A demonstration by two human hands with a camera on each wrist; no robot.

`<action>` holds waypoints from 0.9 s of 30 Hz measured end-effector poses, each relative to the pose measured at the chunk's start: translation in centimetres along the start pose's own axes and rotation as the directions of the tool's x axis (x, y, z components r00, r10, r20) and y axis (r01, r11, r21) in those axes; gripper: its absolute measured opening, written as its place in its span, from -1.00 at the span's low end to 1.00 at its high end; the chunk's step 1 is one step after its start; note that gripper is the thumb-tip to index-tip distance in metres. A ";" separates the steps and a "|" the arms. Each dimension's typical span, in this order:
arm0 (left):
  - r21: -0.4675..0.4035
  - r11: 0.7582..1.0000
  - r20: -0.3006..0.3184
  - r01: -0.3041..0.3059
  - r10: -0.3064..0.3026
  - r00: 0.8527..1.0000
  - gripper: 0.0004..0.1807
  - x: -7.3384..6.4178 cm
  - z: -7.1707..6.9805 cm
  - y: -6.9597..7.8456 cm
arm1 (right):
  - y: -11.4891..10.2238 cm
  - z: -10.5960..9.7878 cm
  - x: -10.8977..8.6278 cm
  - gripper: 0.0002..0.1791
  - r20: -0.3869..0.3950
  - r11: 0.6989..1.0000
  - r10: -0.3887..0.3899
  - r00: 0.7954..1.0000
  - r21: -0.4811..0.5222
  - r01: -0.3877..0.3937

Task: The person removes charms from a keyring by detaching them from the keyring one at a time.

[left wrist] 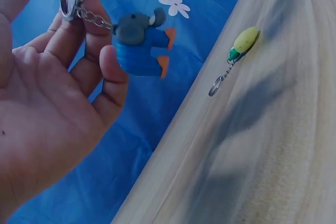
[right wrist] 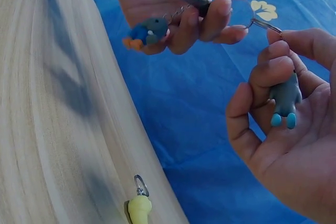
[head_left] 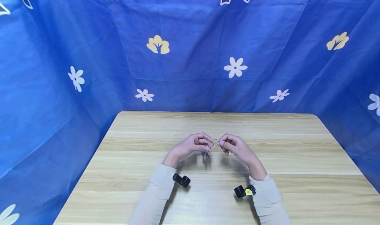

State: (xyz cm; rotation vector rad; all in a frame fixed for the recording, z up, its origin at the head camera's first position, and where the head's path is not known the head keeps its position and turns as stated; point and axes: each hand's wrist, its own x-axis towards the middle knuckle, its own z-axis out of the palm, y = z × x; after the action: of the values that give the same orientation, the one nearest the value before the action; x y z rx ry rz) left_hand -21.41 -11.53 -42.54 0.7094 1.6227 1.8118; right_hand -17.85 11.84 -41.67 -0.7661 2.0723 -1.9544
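table (head_left: 154,126) below; keyrings (right wrist: 266,25) in both hands' (head_left: 193,144) (head_left: 237,147) pinch

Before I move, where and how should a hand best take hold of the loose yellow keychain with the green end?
Probably pinch the yellow body across its narrow width, coming from above: it lies on the table, long and rounded. I'd avoid the thin chain and ring trailing from the green end.
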 end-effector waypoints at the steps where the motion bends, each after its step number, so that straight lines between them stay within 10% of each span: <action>1: 0.009 1.000 -0.006 0.003 -0.003 1.000 -0.74 0.0 0.1 0.0 | 0.0 0.0 0.0 -0.78 0.002 1.000 -0.005 1.000 -0.005 0.005; 27: 0.180 0.973 0.026 -0.144 0.141 0.990 -0.93 0.1 0.3 -0.4 | 0.3 -0.1 -0.2 -0.74 0.011 0.997 0.023 1.000 -0.070 -0.022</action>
State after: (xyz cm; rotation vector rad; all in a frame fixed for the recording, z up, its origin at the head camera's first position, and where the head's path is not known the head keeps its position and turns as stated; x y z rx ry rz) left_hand -21.23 -11.21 -42.95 0.9383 1.7845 1.7680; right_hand -17.79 11.99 -42.03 -0.7635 2.1432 -1.8697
